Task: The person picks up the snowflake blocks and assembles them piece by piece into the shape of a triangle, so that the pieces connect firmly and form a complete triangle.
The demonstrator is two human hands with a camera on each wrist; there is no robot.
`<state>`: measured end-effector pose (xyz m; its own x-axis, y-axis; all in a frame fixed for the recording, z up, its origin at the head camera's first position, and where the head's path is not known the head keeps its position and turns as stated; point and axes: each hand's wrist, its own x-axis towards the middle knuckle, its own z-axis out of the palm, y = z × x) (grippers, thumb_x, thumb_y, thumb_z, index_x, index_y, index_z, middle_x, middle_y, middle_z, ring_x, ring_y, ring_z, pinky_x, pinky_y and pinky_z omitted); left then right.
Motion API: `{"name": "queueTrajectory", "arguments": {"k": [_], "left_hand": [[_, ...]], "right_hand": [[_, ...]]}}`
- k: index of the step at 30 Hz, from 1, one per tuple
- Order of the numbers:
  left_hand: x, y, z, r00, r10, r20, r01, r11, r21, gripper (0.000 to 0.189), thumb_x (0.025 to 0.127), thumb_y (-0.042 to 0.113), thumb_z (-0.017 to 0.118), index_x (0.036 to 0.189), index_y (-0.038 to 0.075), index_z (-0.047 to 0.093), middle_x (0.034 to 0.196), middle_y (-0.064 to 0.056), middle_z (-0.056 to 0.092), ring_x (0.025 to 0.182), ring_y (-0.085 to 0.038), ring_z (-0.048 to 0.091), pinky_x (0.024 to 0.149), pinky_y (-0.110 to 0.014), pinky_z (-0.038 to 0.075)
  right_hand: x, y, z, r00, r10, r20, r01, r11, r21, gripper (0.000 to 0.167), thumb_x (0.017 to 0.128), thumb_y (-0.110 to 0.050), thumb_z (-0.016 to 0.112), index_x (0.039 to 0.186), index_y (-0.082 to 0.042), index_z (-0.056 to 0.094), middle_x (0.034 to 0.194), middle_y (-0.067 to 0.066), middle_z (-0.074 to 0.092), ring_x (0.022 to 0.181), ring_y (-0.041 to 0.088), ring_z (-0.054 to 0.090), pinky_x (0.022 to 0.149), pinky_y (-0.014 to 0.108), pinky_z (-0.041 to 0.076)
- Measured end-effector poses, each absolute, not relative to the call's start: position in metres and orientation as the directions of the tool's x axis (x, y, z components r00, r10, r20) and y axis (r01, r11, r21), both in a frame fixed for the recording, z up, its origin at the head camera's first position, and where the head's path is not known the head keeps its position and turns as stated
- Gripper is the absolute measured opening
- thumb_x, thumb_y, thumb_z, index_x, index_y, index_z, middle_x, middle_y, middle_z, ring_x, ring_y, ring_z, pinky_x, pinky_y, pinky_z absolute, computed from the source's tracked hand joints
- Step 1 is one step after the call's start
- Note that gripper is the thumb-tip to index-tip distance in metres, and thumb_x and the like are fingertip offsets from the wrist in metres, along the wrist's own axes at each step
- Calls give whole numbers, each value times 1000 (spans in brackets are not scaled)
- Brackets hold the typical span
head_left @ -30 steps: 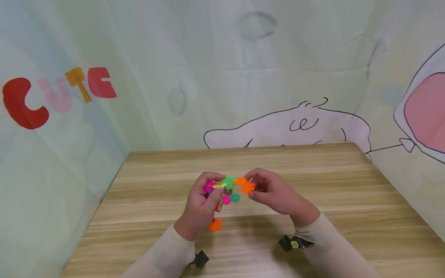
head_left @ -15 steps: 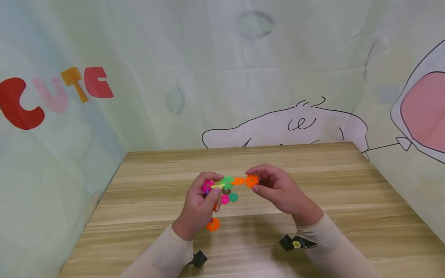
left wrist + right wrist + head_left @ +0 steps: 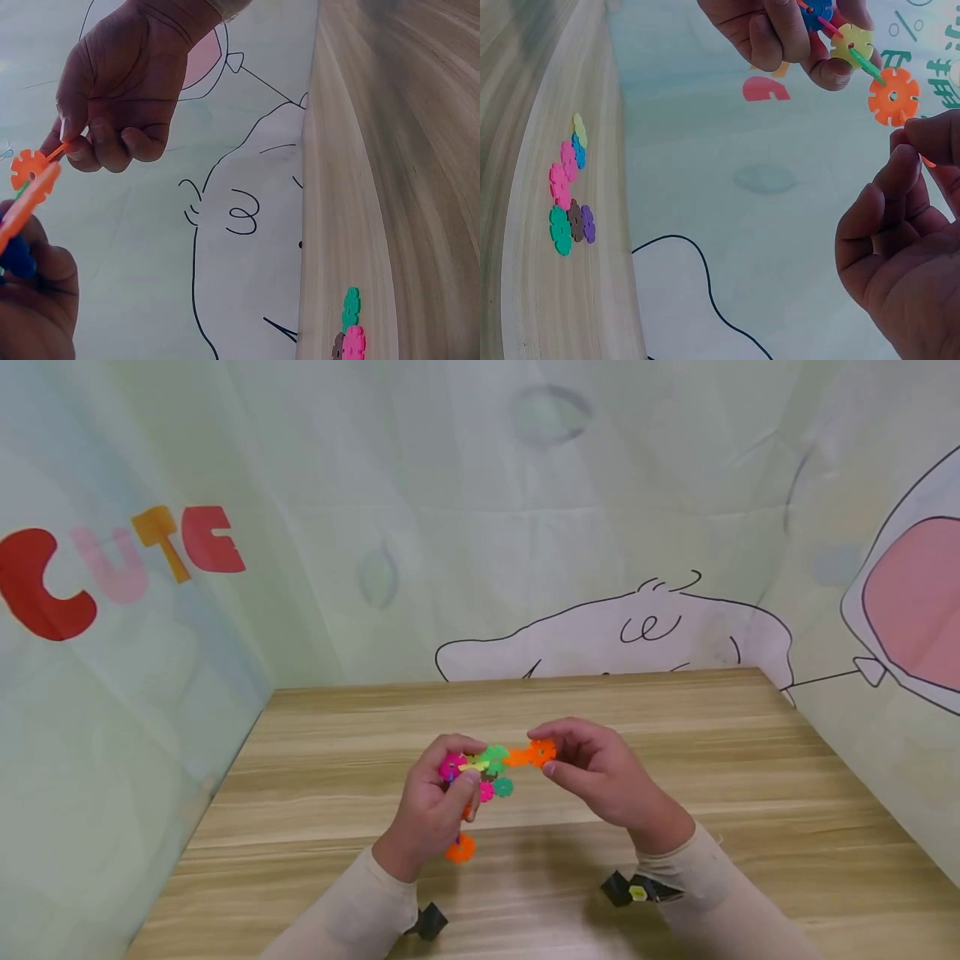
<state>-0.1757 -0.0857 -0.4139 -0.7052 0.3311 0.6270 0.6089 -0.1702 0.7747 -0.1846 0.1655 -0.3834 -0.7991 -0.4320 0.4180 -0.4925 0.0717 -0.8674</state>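
Observation:
My left hand (image 3: pixel 431 802) grips a chain of notched plastic discs slotted edge to edge, with a pink disc (image 3: pixel 452 766), a yellow disc (image 3: pixel 472 767) and a green disc (image 3: pixel 497 760) showing at its fingers. Below that hand hangs an orange disc (image 3: pixel 461 848). Thumb and fingertips of my right hand (image 3: pixel 603 781) pinch the orange disc (image 3: pixel 543 753) at the chain's right end. In the right wrist view another orange disc (image 3: pixel 894 97) stands just beyond the pinching fingertips, linked through a thin green one to a yellow disc. My left fingers hide part of the chain.
On the wooden table (image 3: pixel 337 727), behind the held chain, lie loose discs, among them a teal one (image 3: pixel 503 787) and a pink one (image 3: pixel 487 791). The right wrist view also shows a brown disc (image 3: pixel 575 219) and a purple disc (image 3: pixel 589 224). A printed cloth surrounds the table.
My right hand has shifted slightly right and up, bringing its orange disc about level with the neighbouring orange one. My left hand keeps its grip on the chain, nearly still.

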Motion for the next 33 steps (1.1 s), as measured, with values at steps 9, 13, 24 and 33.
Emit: {"name": "queueTrajectory", "arguments": {"k": [9,13,24,33], "left_hand": [[-177,-85,-418,-690,342,638,612,-195,767,31,98,-15,41,126,-6,51,60,-10,47,49,-20,46,41,-27,43],[-177,-85,-420,-684,340,645,618,-200,760,30,99,-16,42,126,-7,50,61,-10,46,49,-19,47,41,-30,44],[-178,-83,-422,-703,332,629,601,-194,775,29,100,-15,43,127,-6,50,62,-10,48,50,-20,48,41,-35,44],[-176,-87,-414,-722,305,621,611,-138,779,26,100,-13,47,124,-2,53,63,-9,49,51,-21,48,45,-30,49]], "right_hand": [[-182,163,-386,-798,-398,453,-521,76,-850,31,96,11,66,126,6,69,98,19,72,74,16,60,66,23,57],[-181,161,-387,-808,-380,450,-521,103,-848,31,95,10,67,126,4,70,98,17,73,72,17,60,64,24,57],[-180,157,-389,-831,-352,431,-508,162,-846,32,94,8,69,125,0,73,104,14,75,71,17,60,63,24,56],[-180,145,-393,-814,-428,394,-515,214,-830,33,97,3,70,129,-3,73,115,11,77,76,15,63,67,25,58]]}}
